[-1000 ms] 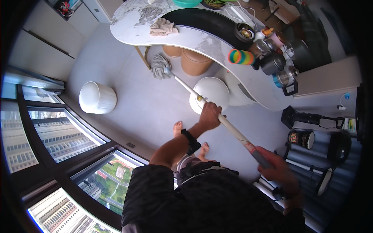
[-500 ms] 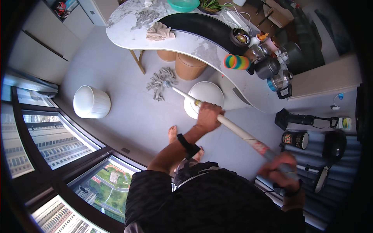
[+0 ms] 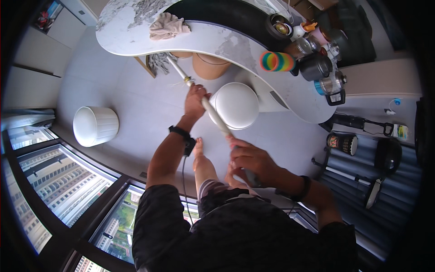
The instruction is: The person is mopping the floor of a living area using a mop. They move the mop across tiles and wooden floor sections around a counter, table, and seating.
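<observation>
Both of my hands grip a long pale mop [image 3: 216,119] that slants from my waist toward the table. My left hand [image 3: 195,100] is closed round the upper part of the shaft, nearer the mop head. Close to my body, my right hand [image 3: 252,159] wraps the grey end of the handle. The grey strand mop head [image 3: 159,63] lies on the floor under the table's edge, beside a gold table leg [image 3: 145,67]; the edge hides part of it. A round white stool [image 3: 236,106] stands just right of the shaft.
The curved marble table [image 3: 226,43] carries a beige cloth [image 3: 169,26], a rainbow spring toy [image 3: 277,61] and several pots and jars. Brown stools [image 3: 210,66] stand beneath it. A white pouf [image 3: 96,126] is at the left by the windows. A drum [image 3: 342,143] stands at the right.
The mop head has slid forward and left, under the table's edge. My right hand has swung in from the right toward my body; my left hand has moved forward and left.
</observation>
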`<state>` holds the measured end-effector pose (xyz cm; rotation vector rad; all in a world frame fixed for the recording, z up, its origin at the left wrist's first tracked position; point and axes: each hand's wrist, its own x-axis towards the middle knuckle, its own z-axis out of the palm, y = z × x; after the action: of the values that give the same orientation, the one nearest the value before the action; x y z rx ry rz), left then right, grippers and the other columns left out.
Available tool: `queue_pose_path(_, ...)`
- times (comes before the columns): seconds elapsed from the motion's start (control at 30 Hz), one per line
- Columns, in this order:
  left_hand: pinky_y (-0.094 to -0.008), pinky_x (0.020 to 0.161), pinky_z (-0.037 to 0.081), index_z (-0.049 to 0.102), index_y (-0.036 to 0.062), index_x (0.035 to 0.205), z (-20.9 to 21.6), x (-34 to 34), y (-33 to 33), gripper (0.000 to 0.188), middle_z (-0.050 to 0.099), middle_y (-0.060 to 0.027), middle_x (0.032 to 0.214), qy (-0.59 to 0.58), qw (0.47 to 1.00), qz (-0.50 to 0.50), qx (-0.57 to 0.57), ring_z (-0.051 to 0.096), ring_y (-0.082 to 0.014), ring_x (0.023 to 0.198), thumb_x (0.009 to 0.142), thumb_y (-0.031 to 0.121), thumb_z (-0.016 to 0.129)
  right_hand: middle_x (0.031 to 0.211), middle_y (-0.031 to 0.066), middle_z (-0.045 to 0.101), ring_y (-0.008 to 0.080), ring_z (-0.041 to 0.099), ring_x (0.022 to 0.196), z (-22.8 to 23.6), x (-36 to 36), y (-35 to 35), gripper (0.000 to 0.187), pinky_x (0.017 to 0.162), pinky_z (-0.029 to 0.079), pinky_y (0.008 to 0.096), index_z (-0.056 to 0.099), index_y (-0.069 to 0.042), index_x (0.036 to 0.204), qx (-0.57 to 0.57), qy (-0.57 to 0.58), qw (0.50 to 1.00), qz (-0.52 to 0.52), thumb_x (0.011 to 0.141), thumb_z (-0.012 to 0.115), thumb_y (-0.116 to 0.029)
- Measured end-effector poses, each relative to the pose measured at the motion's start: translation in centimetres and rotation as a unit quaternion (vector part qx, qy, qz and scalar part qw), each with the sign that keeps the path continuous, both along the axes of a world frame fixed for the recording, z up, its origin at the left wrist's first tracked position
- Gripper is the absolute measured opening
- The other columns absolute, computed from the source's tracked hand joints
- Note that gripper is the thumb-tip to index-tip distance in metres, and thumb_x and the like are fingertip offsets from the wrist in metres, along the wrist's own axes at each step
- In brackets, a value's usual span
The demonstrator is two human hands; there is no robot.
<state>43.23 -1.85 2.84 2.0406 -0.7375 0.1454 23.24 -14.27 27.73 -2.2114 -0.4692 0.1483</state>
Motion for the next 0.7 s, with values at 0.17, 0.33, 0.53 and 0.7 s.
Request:
queue_pose_path(0.17, -0.046, 0.105, 0.034, 0.058, 0.0048, 0.079, 0.6, -1.0, -3.9, 0.011, 0.059, -0.0125, 0.089, 0.022, 1.0, 0.009, 0.01, 0.054, -0.0343, 0.093, 0.077, 0.011, 0.068, 0.094, 0.0086, 0.059, 0.0332, 0.055, 0.114, 2.3, -0.7, -2.7, 0.016, 0.085, 0.05, 0.0366, 0.056, -0.003, 0.078, -0.066, 0.021, 0.997, -0.037, 0.072, 0.071, -0.002)
queue_pose_path(0.33, -0.0495, 0.107, 0.032, 0.059, 0.0029, 0.08, 1.2, -2.9, -6.7, 0.011, 0.058, -0.0147, 0.089, 0.04, 0.999, 0.021, -0.022, 0.054, -0.0347, 0.095, 0.078, 0.011, 0.066, 0.095, 0.0102, 0.059, 0.0344, 0.055, 0.114, 3.6, -2.5, -4.3, 0.022, 0.087, 0.049, 0.0383, 0.053, -0.004, 0.076, -0.061, 0.033, 0.996, -0.053, 0.069, 0.073, 0.001)
queue_pose_path(0.53, -0.05, 0.103, 0.035, 0.057, 0.0035, 0.071, 3.9, -5.6, -8.0, 0.015, 0.056, -0.0162, 0.084, 0.04, 0.999, -0.009, -0.031, 0.053, -0.0378, 0.091, 0.073, 0.013, 0.069, 0.094, 0.0127, 0.059, 0.0386, 0.056, 0.11, 7.2, -4.1, -5.0, 0.024, 0.091, 0.047, 0.0444, 0.051, -0.005, 0.076, -0.05, 0.046, 0.997, -0.028, 0.069, 0.073, 0.001)
queue_pose_path(0.7, -0.0463, 0.081, 0.044, 0.062, 0.0075, 0.075, 12.2, -11.2, -12.6, 0.014, 0.059, -0.0129, 0.082, 0.061, 0.997, -0.048, 0.03, 0.055, -0.0353, 0.094, 0.075, 0.02, 0.068, 0.079, 0.0101, 0.058, 0.0367, 0.059, 0.099, 14.4, -8.4, -7.4, 0.027, 0.084, 0.049, 0.0458, 0.048, -0.007, 0.077, 0.069, 0.027, 0.976, -0.204, 0.087, 0.063, -0.027)
